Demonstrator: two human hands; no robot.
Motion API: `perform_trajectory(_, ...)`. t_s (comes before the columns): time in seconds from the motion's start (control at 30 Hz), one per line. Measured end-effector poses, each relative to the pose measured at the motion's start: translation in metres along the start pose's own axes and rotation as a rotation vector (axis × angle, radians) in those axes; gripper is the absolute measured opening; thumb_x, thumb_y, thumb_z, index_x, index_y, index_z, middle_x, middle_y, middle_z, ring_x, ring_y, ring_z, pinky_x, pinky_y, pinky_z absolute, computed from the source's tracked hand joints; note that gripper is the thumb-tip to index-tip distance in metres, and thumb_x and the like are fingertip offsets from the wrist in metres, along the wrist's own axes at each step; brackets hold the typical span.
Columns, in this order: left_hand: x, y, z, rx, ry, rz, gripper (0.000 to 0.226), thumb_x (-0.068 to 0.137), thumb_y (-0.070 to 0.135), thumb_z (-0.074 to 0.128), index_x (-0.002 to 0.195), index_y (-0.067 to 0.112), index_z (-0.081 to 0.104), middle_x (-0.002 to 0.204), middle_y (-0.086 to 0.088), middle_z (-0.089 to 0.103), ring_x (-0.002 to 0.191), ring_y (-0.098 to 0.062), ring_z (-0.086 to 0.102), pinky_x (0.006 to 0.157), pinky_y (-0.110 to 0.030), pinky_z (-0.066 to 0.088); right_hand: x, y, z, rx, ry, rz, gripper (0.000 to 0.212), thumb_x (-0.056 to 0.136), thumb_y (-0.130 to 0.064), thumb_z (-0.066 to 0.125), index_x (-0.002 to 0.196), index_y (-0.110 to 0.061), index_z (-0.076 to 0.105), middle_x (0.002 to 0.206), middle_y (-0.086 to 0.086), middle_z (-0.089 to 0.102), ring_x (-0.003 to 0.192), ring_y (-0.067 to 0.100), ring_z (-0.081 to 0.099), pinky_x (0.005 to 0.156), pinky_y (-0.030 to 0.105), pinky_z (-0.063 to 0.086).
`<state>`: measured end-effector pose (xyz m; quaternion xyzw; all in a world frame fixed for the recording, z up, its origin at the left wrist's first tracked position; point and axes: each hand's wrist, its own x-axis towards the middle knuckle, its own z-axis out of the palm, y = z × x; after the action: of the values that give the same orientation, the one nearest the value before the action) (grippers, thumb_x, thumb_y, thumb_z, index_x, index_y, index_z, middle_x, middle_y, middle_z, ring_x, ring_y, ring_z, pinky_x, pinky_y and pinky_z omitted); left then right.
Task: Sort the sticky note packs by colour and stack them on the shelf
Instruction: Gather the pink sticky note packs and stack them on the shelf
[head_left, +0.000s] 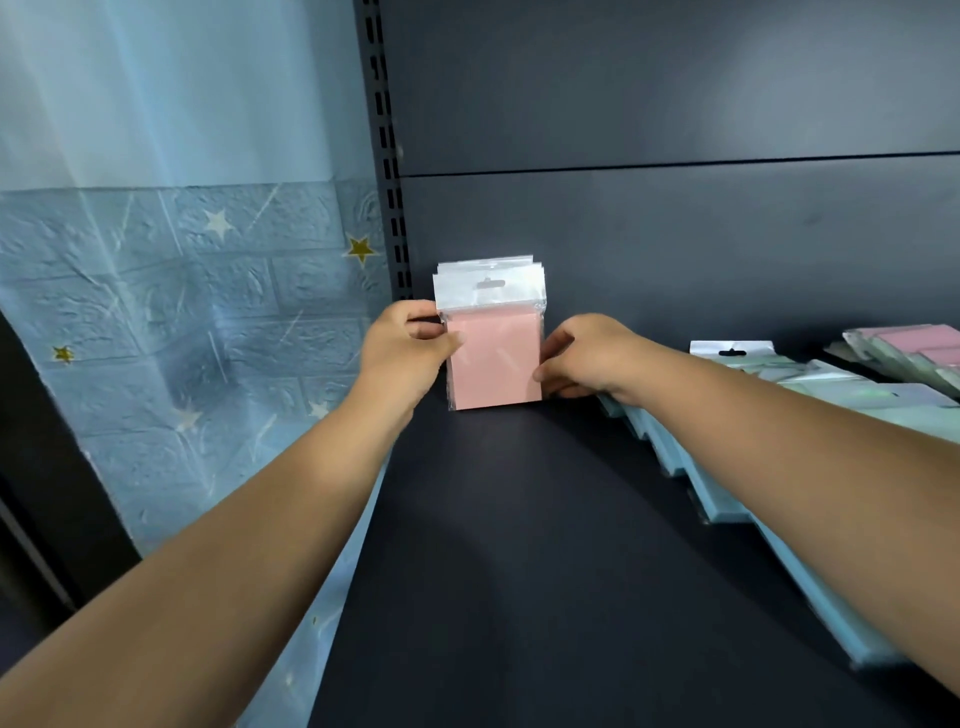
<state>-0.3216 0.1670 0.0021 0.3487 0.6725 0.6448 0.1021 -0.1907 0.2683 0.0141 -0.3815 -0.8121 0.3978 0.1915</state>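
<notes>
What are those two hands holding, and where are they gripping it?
A bunch of pink sticky note packs, standing upright on the shelf: left hand grips its left edge, right hand its right edge.

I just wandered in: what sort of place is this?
Probably a stationery shop or stockroom: a dark metal shelf on a slotted upright, and hang-hole pink packs being stood up beside blue packs.

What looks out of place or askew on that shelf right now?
The pink packs stand upright and square between the left hand and right hand. What looks untidy is the row of blue packs along the right, toppled into an overlapping slant, and the mixed pile at far right, pink among pale green.
</notes>
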Motion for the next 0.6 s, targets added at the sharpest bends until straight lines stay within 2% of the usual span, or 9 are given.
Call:
perform_trajectory(0.13, -0.002, -0.002, 0.001, -0.001, 0.039, 0.016, 0.034, 0.082, 0.009, 0.068, 0.114, 0.01, 0.058, 0.095, 0.002, 0.062, 0.09, -0.013, 0.059, 0.078, -0.016, 0.048, -0.004, -0.001, 0.002, -0.01, 0.036, -0.021, 0.022, 0.083, -0.003, 0.065, 0.07, -0.016, 0.052, 0.096, 0.016, 0.067, 0.095, 0.029, 0.066, 0.089, 0.039, 0.054)
perform_trajectory(0.2, -0.006, -0.006, 0.0, 0.061, -0.019, 0.014, 0.04, 0.082, 0.01, 0.068, 0.12, 0.01, 0.055, 0.102, 0.0, 0.06, 0.093, -0.013, 0.058, 0.07, -0.009, 0.046, -0.005, -0.002, 0.004, -0.097, 0.045, -0.033, 0.009, 0.081, -0.007, 0.068, 0.079, -0.011, 0.06, 0.104, 0.016, 0.067, 0.1, 0.029, 0.065, 0.091, 0.04, 0.052)
perform_trajectory(0.23, -0.01, -0.009, 0.0, 0.112, -0.062, 0.011, 0.044, 0.082, 0.01, 0.068, 0.123, 0.009, 0.053, 0.105, -0.001, 0.06, 0.095, -0.014, 0.058, 0.068, -0.009, 0.045, -0.006, -0.002, 0.004, -0.141, 0.05, -0.039, 0.011, 0.079, -0.011, 0.069, 0.088, -0.007, 0.063, 0.106, 0.015, 0.067, 0.1, 0.029, 0.064, 0.091, 0.04, 0.052)
perform_trajectory(0.3, -0.014, -0.014, -0.002, 0.201, -0.133, 0.013, 0.049, 0.08, 0.009, 0.069, 0.127, 0.008, 0.051, 0.111, -0.005, 0.061, 0.098, -0.016, 0.058, 0.073, -0.016, 0.045, -0.007, -0.002, 0.005, -0.196, 0.048, -0.022, 0.033, 0.077, -0.017, 0.072, 0.105, -0.004, 0.061, 0.108, 0.012, 0.065, 0.098, 0.026, 0.062, 0.09, 0.037, 0.051)
perform_trajectory(0.37, -0.016, -0.016, -0.003, 0.283, -0.167, 0.045, 0.046, 0.081, 0.008, 0.068, 0.125, 0.011, 0.055, 0.108, -0.005, 0.063, 0.098, -0.016, 0.059, 0.076, -0.019, 0.044, -0.009, -0.001, 0.007, -0.214, 0.056, -0.008, 0.045, 0.078, -0.022, 0.072, 0.116, -0.005, 0.052, 0.11, 0.01, 0.06, 0.094, 0.024, 0.057, 0.083, 0.033, 0.048)
perform_trajectory(0.43, -0.016, -0.015, -0.003, 0.367, -0.181, 0.087, 0.043, 0.082, 0.008, 0.067, 0.123, 0.015, 0.058, 0.107, -0.003, 0.065, 0.102, -0.016, 0.06, 0.082, -0.021, 0.042, -0.008, -0.001, 0.009, -0.22, 0.057, -0.015, 0.046, 0.08, -0.023, 0.07, 0.116, -0.005, 0.05, 0.113, 0.011, 0.059, 0.094, 0.023, 0.055, 0.083, 0.033, 0.046)
perform_trajectory(0.53, -0.013, -0.014, -0.002, 0.433, -0.179, 0.11, 0.038, 0.084, 0.005, 0.063, 0.121, 0.015, 0.06, 0.113, -0.006, 0.066, 0.109, -0.019, 0.059, 0.087, -0.023, 0.041, -0.006, -0.001, 0.011, -0.208, 0.033, -0.042, 0.035, 0.082, -0.018, 0.067, 0.111, -0.002, 0.056, 0.114, 0.014, 0.062, 0.097, 0.025, 0.059, 0.088, 0.034, 0.046)
perform_trajectory(0.6, -0.012, -0.016, -0.001, 0.436, -0.177, 0.105, 0.038, 0.084, 0.005, 0.062, 0.121, 0.016, 0.06, 0.115, -0.008, 0.066, 0.11, -0.022, 0.059, 0.092, -0.027, 0.042, -0.005, 0.0, 0.011, -0.217, 0.007, -0.063, 0.03, 0.085, -0.017, 0.064, 0.11, -0.003, 0.058, 0.113, 0.014, 0.063, 0.091, 0.022, 0.056, 0.083, 0.031, 0.044)
